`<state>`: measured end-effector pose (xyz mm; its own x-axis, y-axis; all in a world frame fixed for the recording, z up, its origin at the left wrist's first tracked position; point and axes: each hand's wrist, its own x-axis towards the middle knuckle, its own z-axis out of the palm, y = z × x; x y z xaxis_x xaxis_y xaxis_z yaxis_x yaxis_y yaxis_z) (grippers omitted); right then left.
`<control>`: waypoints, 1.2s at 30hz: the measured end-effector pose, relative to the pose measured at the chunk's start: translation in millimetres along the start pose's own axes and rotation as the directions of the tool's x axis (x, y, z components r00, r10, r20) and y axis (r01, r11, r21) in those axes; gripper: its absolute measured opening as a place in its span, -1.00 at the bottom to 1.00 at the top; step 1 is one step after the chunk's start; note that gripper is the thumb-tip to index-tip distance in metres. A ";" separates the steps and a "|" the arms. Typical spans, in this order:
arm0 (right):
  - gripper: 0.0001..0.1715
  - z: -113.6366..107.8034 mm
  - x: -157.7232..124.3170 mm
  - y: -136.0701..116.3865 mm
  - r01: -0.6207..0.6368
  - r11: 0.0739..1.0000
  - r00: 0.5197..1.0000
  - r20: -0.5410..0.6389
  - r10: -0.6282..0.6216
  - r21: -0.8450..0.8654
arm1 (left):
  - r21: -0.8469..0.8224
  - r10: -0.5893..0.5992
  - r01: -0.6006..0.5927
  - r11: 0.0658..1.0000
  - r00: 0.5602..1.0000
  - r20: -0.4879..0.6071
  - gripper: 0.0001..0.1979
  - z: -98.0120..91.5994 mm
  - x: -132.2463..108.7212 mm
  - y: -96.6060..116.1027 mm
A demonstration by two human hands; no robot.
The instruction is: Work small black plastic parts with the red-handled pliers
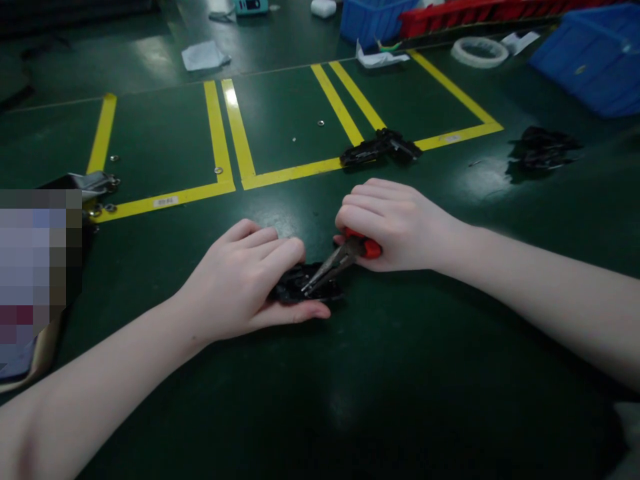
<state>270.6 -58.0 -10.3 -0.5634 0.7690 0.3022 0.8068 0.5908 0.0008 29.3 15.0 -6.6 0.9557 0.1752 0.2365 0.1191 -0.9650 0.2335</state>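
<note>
At the left edge of the frame sits a tan-edged device (44, 353), with a silver metal piece (93, 185) just above it and a small metal ring (219, 171) farther right, by the yellow tape (220, 133) that marks out the green table (350, 407).

Left of the middle, the left hand (255, 270) grasps a black part (295, 287), fingers curled over its far side and the thumb lying along its near edge. That part is at the centre of the frame, low over the table.

From its open upper face a pair of pliers (330, 267) slants up to the right, its slim nose pointing down into the part. The nose looks nearly closed, though the blur and dark plastic leave it unclear whether it pinches anything. Right of centre, the right hand (393, 220) is wrapped around the red handles (371, 249) in a full grip.

The step in hand appears to be plier work inside the black part. The next move would seem to call for a firm left hold and a controlled squeeze or pull, without prying against the walls.

Above the right hand lie more black pieces (383, 148); at upper right, a tape roll (479, 52), a dark piece (545, 148) and a blue bin (590, 60).
</note>
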 end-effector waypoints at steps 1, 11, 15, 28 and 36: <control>-0.90 0.3 0.2 0.3 -0.004 1.000 1.000 0.000 0.004 0.006 | -0.006 0.005 -0.005 1.000 1.000 0.005 -0.45 0.0 0.1 -0.1; -0.87 1.9 -0.7 2.8 -0.016 0.998 1.000 -0.007 0.016 0.060 | -0.016 -0.007 0.008 1.000 1.000 0.017 -0.44 -0.1 -0.1 0.2; -0.88 1.3 -0.6 2.8 -0.008 0.998 1.000 -0.004 0.009 0.065 | -0.023 -0.002 0.003 1.000 1.000 0.008 -0.44 0.8 -0.4 -0.3; -0.91 -0.3 -0.5 1.5 -0.014 0.998 1.000 0.015 0.014 0.056 | -0.004 -0.004 0.004 1.000 1.000 0.021 -0.40 0.3 -0.7 0.5; -0.89 -1.7 1.3 3.7 0.011 0.999 0.999 0.034 -0.012 0.048 | 0.017 0.081 -0.080 0.997 0.996 -0.038 -0.42 0.9 0.7 -0.5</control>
<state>273.2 -55.2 -8.4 -0.5790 0.7696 0.2693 0.7914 0.6099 -0.0415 30.1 15.5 -7.4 0.9514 0.1036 0.2901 0.0463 -0.9792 0.1977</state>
